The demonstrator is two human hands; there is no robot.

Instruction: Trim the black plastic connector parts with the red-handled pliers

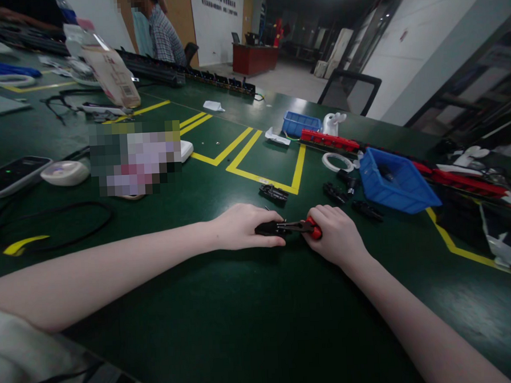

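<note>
Over the dark green table [253, 306], my left hand [244, 227] pinches a small black part [266, 228] between thumb and fingers. My right hand [335, 234] is wrapped round the red handles of a pair of pliers [299, 226]. The jaws point left and meet the black part; exactly what they grip is too small to tell. A similar black piece [273, 193] lies just beyond my hands, and more black pieces [335, 193] lie beyond my right hand, beside a blue bin [396, 181].
A bottle [112, 73], a white dish [65, 173] and a black cable [106, 208] are at the left. A white ring [337, 162], a smaller blue basket [301, 123] and a long red strip [330, 140] stand at the right back. A person [164, 36] is across the table.
</note>
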